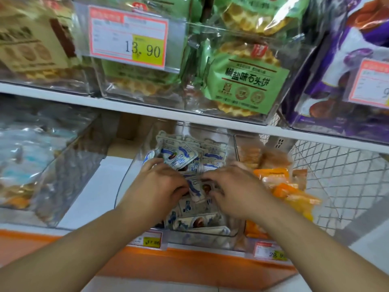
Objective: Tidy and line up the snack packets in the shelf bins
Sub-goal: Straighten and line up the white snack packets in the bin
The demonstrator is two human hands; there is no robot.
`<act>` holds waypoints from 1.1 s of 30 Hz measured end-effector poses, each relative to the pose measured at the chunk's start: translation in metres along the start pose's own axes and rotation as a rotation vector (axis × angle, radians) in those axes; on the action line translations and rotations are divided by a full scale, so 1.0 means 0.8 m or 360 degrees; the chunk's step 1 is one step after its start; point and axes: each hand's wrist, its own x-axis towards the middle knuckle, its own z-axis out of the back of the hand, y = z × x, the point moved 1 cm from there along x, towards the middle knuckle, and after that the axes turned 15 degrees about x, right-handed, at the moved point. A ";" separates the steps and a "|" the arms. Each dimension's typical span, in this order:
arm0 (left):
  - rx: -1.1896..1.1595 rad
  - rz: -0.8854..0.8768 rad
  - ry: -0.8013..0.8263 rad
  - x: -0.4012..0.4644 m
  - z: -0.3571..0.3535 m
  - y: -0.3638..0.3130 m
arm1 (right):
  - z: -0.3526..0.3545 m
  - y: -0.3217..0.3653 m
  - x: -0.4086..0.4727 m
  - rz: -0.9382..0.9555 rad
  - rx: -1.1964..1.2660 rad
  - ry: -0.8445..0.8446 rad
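Observation:
A clear plastic bin [124, 182] on the lower shelf holds several small white-and-blue snack packets [210, 152], some upright at the back, others lying loose toward the front. Both my hands reach into this bin. My left hand [160, 184] and my right hand [233, 188] pinch the same white-and-blue packet [200, 189] between them, left fingers on its left edge and right fingers on its right edge. More packets [195, 222] lie below my hands at the bin's front.
Right of the bin sits another clear bin with orange packets [288, 190]; beyond it a white wire mesh panel [336, 175]. A bin of pale blue packets [31, 157] stands at left. The upper shelf carries green waffle-biscuit packs [244, 81], purple packs [347, 81] and price tags [128, 34].

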 end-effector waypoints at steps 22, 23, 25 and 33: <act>-0.2334 0.1284 0.0724 0.000 0.096 -0.063 | 0.053 0.031 -0.083 0.0472 0.0706 -0.0564; -0.2306 0.1246 0.0639 -0.001 0.093 -0.062 | 0.055 0.030 -0.085 0.0435 0.0721 -0.0455; -0.2187 0.1209 0.0504 -0.002 0.090 -0.059 | 0.058 0.023 -0.092 0.0253 0.0837 -0.0323; -0.1973 0.1011 0.0385 0.000 0.093 -0.065 | 0.055 0.021 -0.090 -0.0143 0.1686 -0.0442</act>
